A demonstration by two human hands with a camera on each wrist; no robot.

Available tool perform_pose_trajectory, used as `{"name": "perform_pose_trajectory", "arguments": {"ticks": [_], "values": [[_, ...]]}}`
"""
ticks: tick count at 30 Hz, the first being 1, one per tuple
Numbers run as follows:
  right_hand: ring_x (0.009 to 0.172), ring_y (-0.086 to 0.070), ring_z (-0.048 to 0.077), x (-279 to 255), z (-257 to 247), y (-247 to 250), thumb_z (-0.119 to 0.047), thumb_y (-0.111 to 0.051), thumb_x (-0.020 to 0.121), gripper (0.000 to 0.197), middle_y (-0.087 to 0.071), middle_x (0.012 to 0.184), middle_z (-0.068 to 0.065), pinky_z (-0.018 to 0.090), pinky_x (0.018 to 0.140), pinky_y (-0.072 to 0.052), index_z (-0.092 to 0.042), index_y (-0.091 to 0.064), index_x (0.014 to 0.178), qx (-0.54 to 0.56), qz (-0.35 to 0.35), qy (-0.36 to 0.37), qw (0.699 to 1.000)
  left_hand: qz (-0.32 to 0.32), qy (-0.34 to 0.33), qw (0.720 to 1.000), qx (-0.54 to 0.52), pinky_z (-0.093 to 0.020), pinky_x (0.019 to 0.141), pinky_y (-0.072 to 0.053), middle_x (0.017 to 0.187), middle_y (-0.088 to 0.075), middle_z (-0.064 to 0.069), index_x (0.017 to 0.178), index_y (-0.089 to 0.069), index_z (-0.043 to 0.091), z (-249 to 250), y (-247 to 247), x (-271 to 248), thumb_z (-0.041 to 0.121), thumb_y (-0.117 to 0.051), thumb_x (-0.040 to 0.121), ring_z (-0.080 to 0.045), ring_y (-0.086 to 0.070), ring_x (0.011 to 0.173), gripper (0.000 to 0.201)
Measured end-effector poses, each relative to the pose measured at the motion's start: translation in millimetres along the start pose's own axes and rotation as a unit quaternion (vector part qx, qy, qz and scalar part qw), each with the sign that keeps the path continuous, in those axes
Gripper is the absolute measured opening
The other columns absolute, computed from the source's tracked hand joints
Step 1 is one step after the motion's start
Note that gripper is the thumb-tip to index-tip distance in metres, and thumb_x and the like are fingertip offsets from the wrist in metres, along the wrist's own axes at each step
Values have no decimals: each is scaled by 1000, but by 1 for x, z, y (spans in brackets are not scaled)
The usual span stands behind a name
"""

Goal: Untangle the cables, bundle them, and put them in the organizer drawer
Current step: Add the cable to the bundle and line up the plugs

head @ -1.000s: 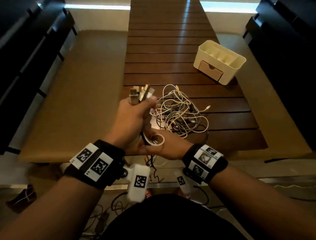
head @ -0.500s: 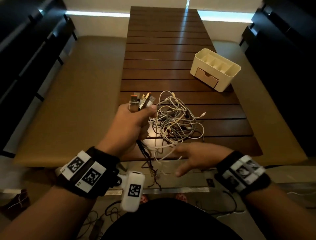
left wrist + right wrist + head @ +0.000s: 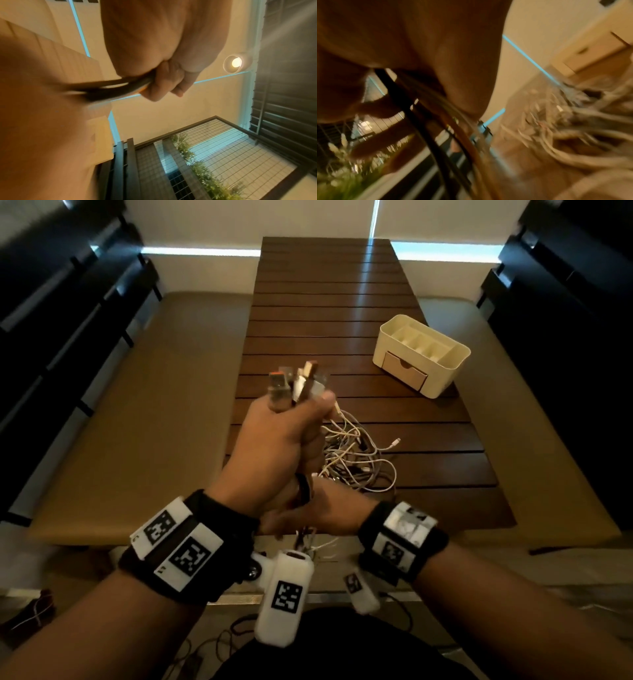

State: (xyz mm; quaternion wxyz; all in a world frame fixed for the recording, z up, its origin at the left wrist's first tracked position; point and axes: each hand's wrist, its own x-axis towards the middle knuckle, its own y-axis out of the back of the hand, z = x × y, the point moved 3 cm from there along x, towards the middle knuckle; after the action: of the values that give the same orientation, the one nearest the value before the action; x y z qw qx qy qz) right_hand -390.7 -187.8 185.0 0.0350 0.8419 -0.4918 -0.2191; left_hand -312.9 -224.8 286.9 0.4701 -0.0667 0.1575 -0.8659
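Note:
My left hand [image 3: 281,436] is raised over the near end of the table and grips a bunch of cables, their USB plugs [image 3: 298,386] sticking up out of the fist. The left wrist view shows its fingers [image 3: 164,82] curled round dark cables [image 3: 120,85]. My right hand [image 3: 322,511] sits just beneath it, fingers [image 3: 382,109] curling round the hanging strands [image 3: 412,111]. The remaining white and grey tangle [image 3: 359,463] lies on the table to the right of both hands. The cream organizer [image 3: 445,361] stands at the far right, its wooden drawer [image 3: 406,371] closed.
The dark slatted wooden table [image 3: 325,302] runs away from me. Tan padded benches flank it on the left [image 3: 154,405] and right [image 3: 531,405]. Loose cable ends hang over the near table edge [image 3: 315,542]. More wires lie on the floor [image 3: 222,642].
My right hand let go of a white loop, swung out to the right with fingers spread, then came back under the left hand onto the cables. The left fist has risen slightly.

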Motion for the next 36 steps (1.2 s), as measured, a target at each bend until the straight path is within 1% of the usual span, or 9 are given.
{"name": "perform_pose_trajectory", "arguments": {"ticks": [4,12,14,17,21,27,30,32,36], "values": [[47,-51,8,-6,45,-19,-30,-66,74,29,-51,49,-6,22,52,-44,-20,-51,51,43,7,-80,996,35,-45,998,-31,-18,39,-20,47,-26,9,74,-54,13,20,5,9,14,-49,101,-6,-19,37,28],[64,-48,24,7,96,-17,-57,-57,87,51,-46,65,8,43,69,-45,-19,-44,56,-82,-4,-134,988,73,-3,997,-23,-19,39,-20,47,-26,9,69,-52,15,-18,0,17,15,-49,103,-7,-19,38,33],[67,-51,27,7,97,-9,-68,-55,74,53,-49,68,12,45,70,-47,-19,-44,58,-118,8,-122,985,78,11,997,-20,-20,39,-20,47,-26,10,69,-49,15,-27,1,20,16,-49,103,-7,-19,38,33],[87,-61,20,2,100,4,-68,-66,58,47,-62,97,3,47,83,-54,-33,-54,85,-148,-2,-114,982,82,21,996,-14,-21,40,-20,48,-25,9,68,-46,17,-35,1,23,16,-49,103,-8,-18,39,35],[132,-43,22,-21,91,40,-67,-81,58,106,-35,150,-5,47,109,-41,-42,-29,147,-221,-69,-158,960,84,19,996,2,-20,40,-20,47,-25,9,68,-48,17,-38,2,25,16,-50,103,-8,-18,38,35],[115,-56,17,-57,47,117,-56,-83,66,93,-52,138,-7,37,88,-50,-34,-41,145,-346,3,-268,899,82,10,997,10,-22,42,-17,48,-26,8,69,-49,17,-30,-2,27,16,-49,103,-9,-17,39,35],[137,-38,14,-67,15,131,-46,-84,70,104,-32,156,-10,36,102,-38,-40,-22,153,-299,53,-180,936,74,9,997,1,-19,40,-19,47,-25,8,69,-48,16,-32,-10,29,15,-48,103,-8,-17,37,34],[128,-37,-1,-67,-6,119,-45,-83,72,100,-41,147,-19,27,100,-33,-42,-24,152,-195,45,-95,975,71,14,997,-7,-19,39,-21,46,-25,8,71,-48,14,-35,-16,29,15,-49,103,-8,-18,37,32],[103,-62,5,-41,17,58,-47,-69,88,34,-68,117,-8,32,94,-48,-28,-63,115,-75,-15,-44,996,81,23,995,-46,-19,39,-18,46,-25,10,73,-50,13,-38,-25,31,16,-50,102,-6,-18,38,30]]}}
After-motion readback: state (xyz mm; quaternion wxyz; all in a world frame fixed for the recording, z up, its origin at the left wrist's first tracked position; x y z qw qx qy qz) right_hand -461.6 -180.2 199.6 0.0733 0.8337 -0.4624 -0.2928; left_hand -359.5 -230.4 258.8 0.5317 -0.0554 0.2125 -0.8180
